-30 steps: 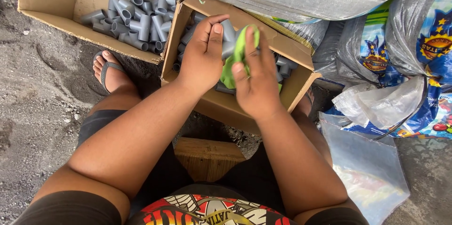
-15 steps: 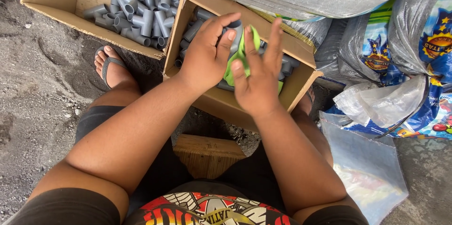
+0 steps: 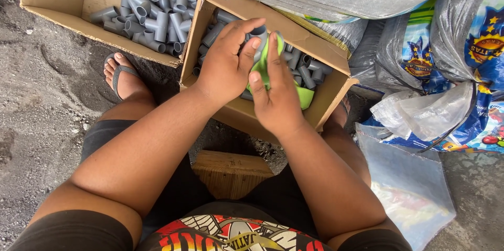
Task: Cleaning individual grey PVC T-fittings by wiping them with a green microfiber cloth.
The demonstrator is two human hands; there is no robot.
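Over the near cardboard box [image 3: 331, 96], toward its middle, both hands meet: left hand [image 3: 227, 67] pinches a grey pipe fitting [image 3: 257, 32] between thumb and fingertips, right hand [image 3: 276, 98] presses a green cloth [image 3: 265, 67] against it. Fitting looks rigid, light, smooth plastic, so grip across the barrel, not the rim. Cloth is limp and bunches easily.

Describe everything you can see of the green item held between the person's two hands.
The green item is bright lime, smooth and thin, apparently soft plastic or cloth. It is mostly hidden: the left hand and right hand press around it, a gray pipe fitting against its top. It hangs over the smaller cardboard box; one corner droops toward the fittings inside.
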